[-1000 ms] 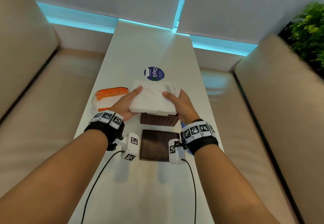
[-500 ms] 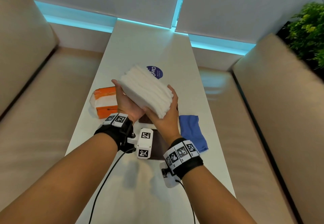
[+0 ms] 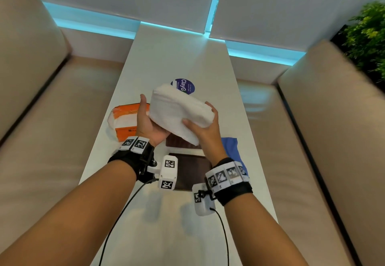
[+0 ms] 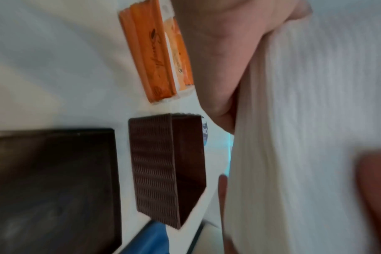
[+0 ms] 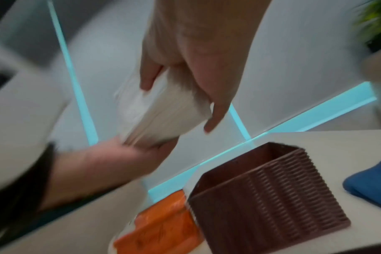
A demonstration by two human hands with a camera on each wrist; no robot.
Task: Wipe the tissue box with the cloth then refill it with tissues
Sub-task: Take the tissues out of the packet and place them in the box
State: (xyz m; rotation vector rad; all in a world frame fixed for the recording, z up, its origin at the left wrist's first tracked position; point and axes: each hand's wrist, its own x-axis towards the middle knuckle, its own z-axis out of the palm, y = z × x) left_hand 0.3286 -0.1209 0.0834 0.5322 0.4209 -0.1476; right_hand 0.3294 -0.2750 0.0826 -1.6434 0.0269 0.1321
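A thick white stack of tissues (image 3: 179, 111) (image 4: 305, 137) (image 5: 161, 113) is held tilted in the air above the table by both hands. My left hand (image 3: 149, 124) cups its left end from below with the thumb up along the side. My right hand (image 3: 205, 126) grips its right end, thumb on the near face and fingers wrapped behind. Under the stack stands the brown ribbed tissue box (image 3: 177, 141) (image 4: 163, 165) (image 5: 268, 192), open-topped and empty inside. Its flat dark lid (image 3: 191, 169) (image 4: 52, 187) lies nearer to me. The blue cloth (image 3: 231, 151) (image 5: 372, 185) lies right of the box.
An orange and white tissue wrapper (image 3: 125, 119) (image 4: 157, 51) (image 5: 161, 228) lies left of the box on the narrow white table (image 3: 173, 53). A round blue sticker (image 3: 185, 85) is further back. Beige sofas flank both sides; a green plant (image 3: 368, 36) stands at the right.
The tissue stack was lifted off the box and tilted, left end higher. Both hands rose with it, and the blue cloth came into view at the right.
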